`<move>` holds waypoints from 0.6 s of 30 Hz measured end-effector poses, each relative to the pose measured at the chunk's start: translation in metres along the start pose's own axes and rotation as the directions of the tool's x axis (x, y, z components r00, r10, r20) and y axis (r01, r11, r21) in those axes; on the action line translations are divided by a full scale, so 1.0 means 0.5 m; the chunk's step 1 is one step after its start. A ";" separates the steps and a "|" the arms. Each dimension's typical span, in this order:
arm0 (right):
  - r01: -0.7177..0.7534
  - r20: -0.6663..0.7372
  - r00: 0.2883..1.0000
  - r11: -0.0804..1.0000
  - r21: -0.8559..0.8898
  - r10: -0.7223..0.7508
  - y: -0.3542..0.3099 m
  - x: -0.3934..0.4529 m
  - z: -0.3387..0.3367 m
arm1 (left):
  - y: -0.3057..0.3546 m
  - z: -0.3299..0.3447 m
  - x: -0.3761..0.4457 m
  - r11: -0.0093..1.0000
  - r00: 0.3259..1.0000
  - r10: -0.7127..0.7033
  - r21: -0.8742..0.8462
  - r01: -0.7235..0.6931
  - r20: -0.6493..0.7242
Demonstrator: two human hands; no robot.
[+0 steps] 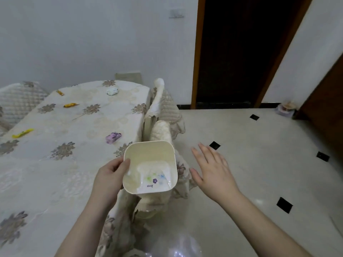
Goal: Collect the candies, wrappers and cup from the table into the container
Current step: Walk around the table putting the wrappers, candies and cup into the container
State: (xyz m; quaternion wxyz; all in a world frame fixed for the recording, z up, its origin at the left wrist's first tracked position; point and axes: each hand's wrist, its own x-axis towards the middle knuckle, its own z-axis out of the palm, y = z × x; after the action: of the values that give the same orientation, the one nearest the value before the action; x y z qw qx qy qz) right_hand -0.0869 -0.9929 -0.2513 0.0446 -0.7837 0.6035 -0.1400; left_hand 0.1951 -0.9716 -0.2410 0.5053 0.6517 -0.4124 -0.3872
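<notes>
My left hand [109, 175] grips the left rim of a cream square container [137, 154], held over the table's right edge; a white flowered cup lies inside it [154, 178]. My right hand [213, 169] hovers open to the right of the container, touching nothing. On the table [55, 173] lie a purple candy [113, 137], a yellow wrapper [22, 133], an orange candy [70, 105], a smaller orange piece [60, 92] and a white crumpled wrapper [112, 91].
Chairs with quilted covers stand along the table's right side [163, 108] and at far left [16, 102]. A dark doorway [241, 52] opens beyond the tiled floor [259, 145]. A small tub [285, 108] sits by the wall. A clear bag [178, 247] is at the bottom.
</notes>
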 end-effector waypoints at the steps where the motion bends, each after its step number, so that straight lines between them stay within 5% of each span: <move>1: -0.011 0.012 1.000 1.000 -0.010 0.011 0.022 -0.003 -0.006 | 0.006 0.021 0.001 1.000 1.000 -0.008 -0.004 0.008 0.006; 10: -0.115 -0.074 0.991 0.990 -0.081 0.109 0.149 0.018 -0.029 | 0.052 0.171 0.049 0.999 0.989 -0.019 -0.039 0.025 0.143; 18: -0.157 0.026 0.986 0.972 -0.176 0.165 0.230 0.135 -0.022 | 0.070 0.295 0.166 0.994 0.978 -0.019 -0.099 0.040 0.206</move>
State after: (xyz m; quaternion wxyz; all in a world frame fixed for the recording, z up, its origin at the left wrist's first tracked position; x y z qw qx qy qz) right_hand -0.1815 -1.0871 -0.2572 -0.0005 -0.7357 0.6740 -0.0668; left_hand 0.0842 -1.1038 -0.2417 0.4873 0.5874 -0.4321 -0.4803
